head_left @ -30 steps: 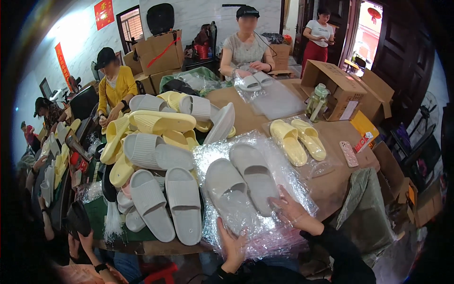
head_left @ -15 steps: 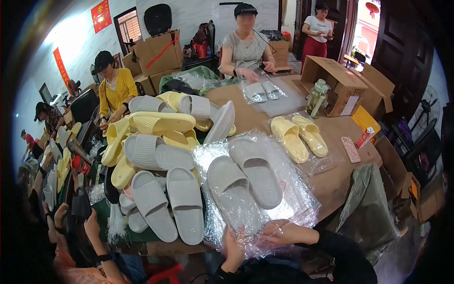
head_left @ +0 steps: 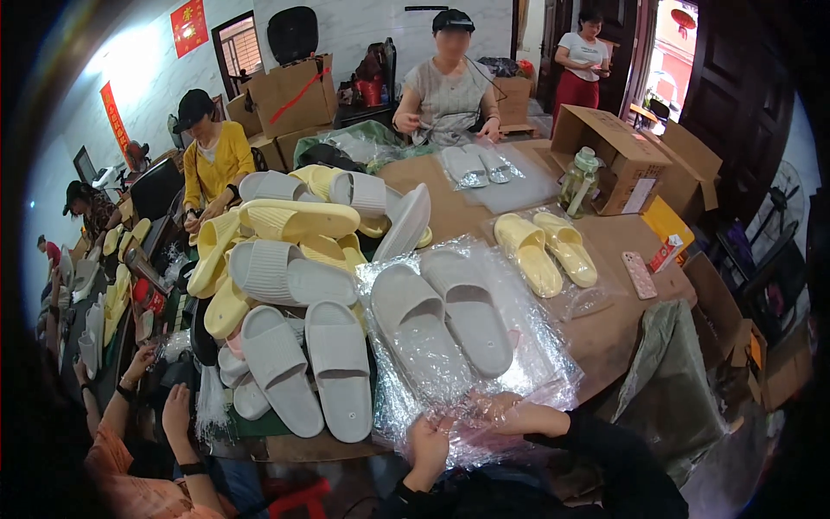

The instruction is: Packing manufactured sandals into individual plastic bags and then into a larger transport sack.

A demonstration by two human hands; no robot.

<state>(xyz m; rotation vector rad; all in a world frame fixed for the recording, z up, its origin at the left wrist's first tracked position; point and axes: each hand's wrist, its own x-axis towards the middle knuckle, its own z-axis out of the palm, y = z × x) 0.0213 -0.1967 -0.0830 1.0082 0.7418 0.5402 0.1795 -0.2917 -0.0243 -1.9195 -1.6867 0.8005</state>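
A pair of grey slippers [head_left: 413, 322] lies inside a clear plastic bag [head_left: 372, 290], soles down and toes away from me. At the bag's near edge my left hand [head_left: 427, 446] is closed on the crinkled film. Close by on its right, my right hand [head_left: 508, 415] also pinches the bag's edge, its fingertips partly covered by shiny plastic. More clear bags [head_left: 553, 372] lie stacked under the bagged pair. Just left of it, two loose grey slippers [head_left: 339, 372] rest side by side, next to a pile of yellow slippers [head_left: 303, 221] and grey ones.
Bagged yellow slippers [head_left: 529, 258] lie right of centre, near a pink phone [head_left: 640, 275] and a green bottle [head_left: 577, 183]. An open cardboard box [head_left: 605, 156] stands behind. A person [head_left: 451, 95] sits across the table; another person's hands [head_left: 177, 415] are at the lower left.
Both my hands have shifted slightly, drawing closer together at the bag's edge. The bagged grey slippers have moved a little left. The person opposite has lifted a hand off their bagged slippers.
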